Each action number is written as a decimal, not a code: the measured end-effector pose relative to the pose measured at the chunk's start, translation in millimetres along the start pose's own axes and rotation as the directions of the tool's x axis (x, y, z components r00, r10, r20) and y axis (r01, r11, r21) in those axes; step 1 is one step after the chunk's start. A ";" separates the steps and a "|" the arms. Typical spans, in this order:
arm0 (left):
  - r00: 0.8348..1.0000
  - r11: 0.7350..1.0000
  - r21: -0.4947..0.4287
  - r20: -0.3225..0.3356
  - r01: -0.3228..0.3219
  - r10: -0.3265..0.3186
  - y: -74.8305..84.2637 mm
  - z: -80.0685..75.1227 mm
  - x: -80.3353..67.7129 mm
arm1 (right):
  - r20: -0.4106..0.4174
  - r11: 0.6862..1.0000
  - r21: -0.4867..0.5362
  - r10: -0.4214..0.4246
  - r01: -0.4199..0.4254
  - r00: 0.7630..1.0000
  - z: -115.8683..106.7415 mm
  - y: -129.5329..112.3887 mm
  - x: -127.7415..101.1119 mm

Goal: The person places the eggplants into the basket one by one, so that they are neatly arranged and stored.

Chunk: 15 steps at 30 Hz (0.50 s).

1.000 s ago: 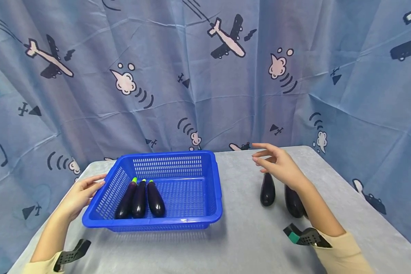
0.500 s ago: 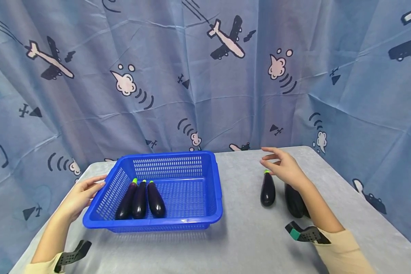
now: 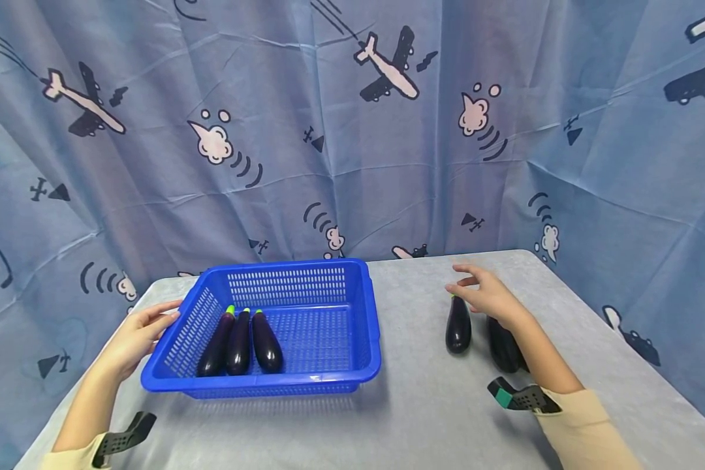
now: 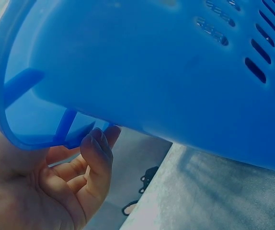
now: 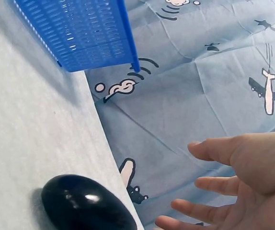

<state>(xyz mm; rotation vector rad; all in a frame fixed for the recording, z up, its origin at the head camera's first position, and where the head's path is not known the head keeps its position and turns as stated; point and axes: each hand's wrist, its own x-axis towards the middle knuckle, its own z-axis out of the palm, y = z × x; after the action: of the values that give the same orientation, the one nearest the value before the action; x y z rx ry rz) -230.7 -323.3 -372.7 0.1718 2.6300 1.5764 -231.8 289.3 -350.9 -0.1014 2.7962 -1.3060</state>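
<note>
A blue plastic basket (image 3: 270,378) stands at the left of the table, and three eggplants (image 3: 268,346) lie side by side in its left half. My left hand (image 3: 130,339) holds the basket's left rim; in the left wrist view its fingers (image 4: 97,155) curl under the rim. To the right, my right hand (image 3: 490,300) hovers over the green-stemmed end of a loose eggplant (image 3: 458,329). In the right wrist view the fingers are spread, apart from the dark eggplant (image 5: 85,206). My right forearm partly hides more eggplant (image 3: 504,346) beside it.
A grey-white cloth covers the table (image 3: 411,418). Behind and around it hangs a blue curtain (image 3: 341,163) printed with planes. The basket's right wall (image 3: 371,326) stands between its eggplants and the loose ones.
My right hand has moved slightly right and down, closer to the loose eggplant's stem end. My left hand and the basket have stayed in place.
</note>
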 end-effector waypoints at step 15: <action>1.000 0.999 0.039 -0.002 0.018 -0.018 2.0 -1.1 1.2 | 0.069 0.993 -0.053 0.112 -0.109 0.991 8.6 9.1 4.0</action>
<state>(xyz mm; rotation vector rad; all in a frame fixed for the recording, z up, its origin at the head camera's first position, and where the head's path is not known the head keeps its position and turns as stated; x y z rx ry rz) -231.9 -323.2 -370.4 0.1492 2.6573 1.5206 -235.4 288.2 -363.5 0.0045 2.7312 -1.1857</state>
